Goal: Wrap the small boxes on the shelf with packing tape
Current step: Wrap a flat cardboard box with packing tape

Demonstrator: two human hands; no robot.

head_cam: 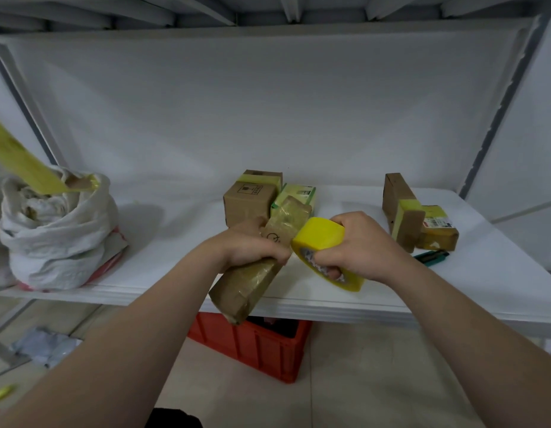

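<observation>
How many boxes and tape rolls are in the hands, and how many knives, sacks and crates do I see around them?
Box in the left hand: 1
Tape roll in the right hand: 1
Knife: 1
Sack: 1
Crate: 1
Total: 5

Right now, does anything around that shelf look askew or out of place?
Yes: at left, a long loose yellow tape strip trails from the white bag out of view. A tape scrap lies on the floor.

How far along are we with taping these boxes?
Done: the boxes at right carry yellow tape. In hand: the left hand grips a long box, glossy with tape; the right hand holds the tape roll beside it. Left: the plain box at centre seems untaped.
</observation>
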